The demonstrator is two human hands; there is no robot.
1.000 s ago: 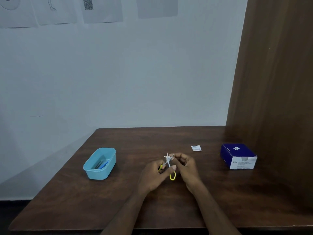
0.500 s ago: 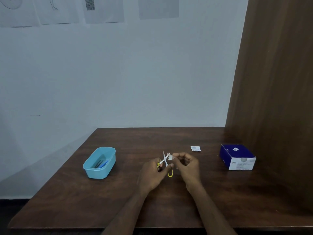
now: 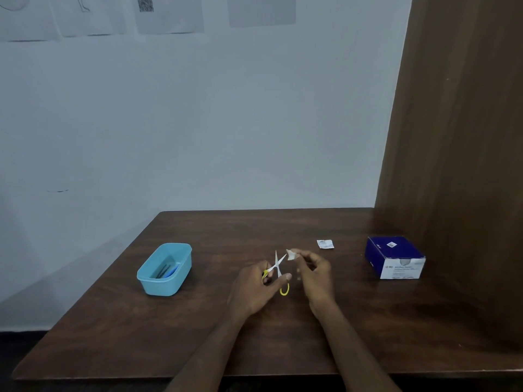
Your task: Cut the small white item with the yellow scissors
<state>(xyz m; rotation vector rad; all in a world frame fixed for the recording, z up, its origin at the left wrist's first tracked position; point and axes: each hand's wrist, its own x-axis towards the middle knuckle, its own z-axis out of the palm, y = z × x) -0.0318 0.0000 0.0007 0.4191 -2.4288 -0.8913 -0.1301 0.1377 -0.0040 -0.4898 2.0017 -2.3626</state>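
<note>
My left hand (image 3: pixel 254 287) grips small scissors (image 3: pixel 278 266) with yellow handles; the blades point up and stand apart. My right hand (image 3: pixel 315 275) pinches a small white swab or pad (image 3: pixel 291 254) between thumb and fingertips, just right of the blade tips and a little apart from them. Both hands hover over the middle of the brown wooden table (image 3: pixel 226 335).
A light blue plastic tub (image 3: pixel 165 268) with dark and blue items inside sits to the left. A small white sachet (image 3: pixel 325 244) lies behind my right hand. A blue and white box (image 3: pixel 394 260) stands at the right, beside a brown wooden panel (image 3: pixel 458 137).
The scissor blades have opened. My right hand has drawn the white pad away to the right, off the blades.
</note>
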